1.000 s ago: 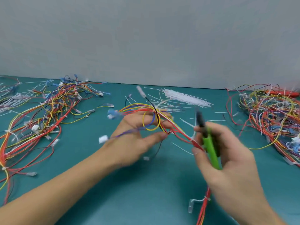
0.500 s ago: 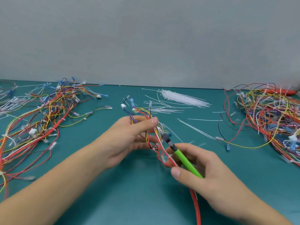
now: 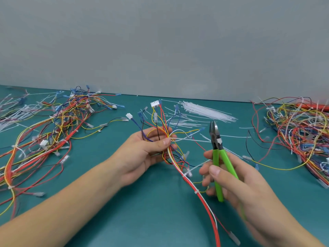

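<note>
The left hand (image 3: 142,157) is pinching the harness (image 3: 167,134), the right hand (image 3: 236,184) is gripping part-open cutters (image 3: 217,147), ideally snipping the tie tail (image 3: 188,139) flush.

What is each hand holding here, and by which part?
The left hand pinches the wire harness where its wires fan out; the right hand holds the green-handled cutters by the handles, blades pointing up.

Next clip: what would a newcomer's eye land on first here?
Probably the bright green-handled cutters, held upright in the right hand at centre right. Next comes the fan of coloured wires pinched in the left hand at the centre. After that, the left wire heap and right wire heap sprawl at the edges of the teal table.
</note>
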A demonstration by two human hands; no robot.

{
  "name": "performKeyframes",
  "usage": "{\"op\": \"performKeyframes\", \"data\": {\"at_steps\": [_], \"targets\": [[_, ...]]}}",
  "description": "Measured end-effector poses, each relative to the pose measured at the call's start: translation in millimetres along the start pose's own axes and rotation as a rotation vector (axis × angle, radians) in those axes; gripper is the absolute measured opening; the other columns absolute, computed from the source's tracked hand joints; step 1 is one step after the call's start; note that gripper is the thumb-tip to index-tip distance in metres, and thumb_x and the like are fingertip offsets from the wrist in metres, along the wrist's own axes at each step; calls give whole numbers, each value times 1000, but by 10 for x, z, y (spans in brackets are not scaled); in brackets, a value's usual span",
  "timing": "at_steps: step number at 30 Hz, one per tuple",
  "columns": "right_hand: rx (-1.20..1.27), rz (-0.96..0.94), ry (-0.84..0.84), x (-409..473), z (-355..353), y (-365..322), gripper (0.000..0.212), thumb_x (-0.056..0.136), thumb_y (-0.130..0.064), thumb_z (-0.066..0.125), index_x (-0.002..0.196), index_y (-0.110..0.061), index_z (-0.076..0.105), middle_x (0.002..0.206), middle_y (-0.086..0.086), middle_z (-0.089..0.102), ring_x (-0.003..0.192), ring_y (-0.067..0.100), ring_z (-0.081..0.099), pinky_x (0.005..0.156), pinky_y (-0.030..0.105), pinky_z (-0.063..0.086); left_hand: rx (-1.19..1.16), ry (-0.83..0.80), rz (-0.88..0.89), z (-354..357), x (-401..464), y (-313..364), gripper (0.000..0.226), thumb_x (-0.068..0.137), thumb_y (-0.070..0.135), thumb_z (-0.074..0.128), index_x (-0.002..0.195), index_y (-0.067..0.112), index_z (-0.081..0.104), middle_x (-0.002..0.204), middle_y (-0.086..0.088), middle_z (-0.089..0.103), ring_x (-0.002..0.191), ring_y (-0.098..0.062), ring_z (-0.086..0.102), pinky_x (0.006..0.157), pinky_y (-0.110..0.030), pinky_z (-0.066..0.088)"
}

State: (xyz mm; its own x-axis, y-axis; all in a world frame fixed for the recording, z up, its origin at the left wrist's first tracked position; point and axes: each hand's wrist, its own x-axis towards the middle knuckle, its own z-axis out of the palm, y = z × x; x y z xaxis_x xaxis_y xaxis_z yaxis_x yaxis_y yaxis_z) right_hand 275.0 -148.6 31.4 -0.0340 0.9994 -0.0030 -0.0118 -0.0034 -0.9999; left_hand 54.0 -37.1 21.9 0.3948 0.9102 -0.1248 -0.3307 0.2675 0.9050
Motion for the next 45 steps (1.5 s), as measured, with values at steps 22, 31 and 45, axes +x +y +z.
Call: {"op": "performKeyframes", "data": {"at_steps": [22,31,45], "targets": [[175,-151,243,-6,26,-43,50,68,-25,80,116,-18,69,96,11,68,78,24,68,68,44,61,-200,-108,-57,-97,54,25,30,84,7,74,113,16,77,99,-6,70,92,-25,73,77,-36,61],[91,-346,315,-6,-69,-138,33,79,-18,62,111,-25,66,91,7,68,75,23,66,66,38,62,-152,-42,-85,-75,55,0,22,82,18,78,104,18,74,114,-6,75,98,-23,72,83,-39,59],[-279,126,-171,132,224,-333,43,72,-64,63,101,-36,75,83,-6,71,67,7,62,56,20,46,-100,-55,42,70,-36,73,19,79,13,82,97,21,78,95,-5,76,85,-17,74,68,-27,57]]}}
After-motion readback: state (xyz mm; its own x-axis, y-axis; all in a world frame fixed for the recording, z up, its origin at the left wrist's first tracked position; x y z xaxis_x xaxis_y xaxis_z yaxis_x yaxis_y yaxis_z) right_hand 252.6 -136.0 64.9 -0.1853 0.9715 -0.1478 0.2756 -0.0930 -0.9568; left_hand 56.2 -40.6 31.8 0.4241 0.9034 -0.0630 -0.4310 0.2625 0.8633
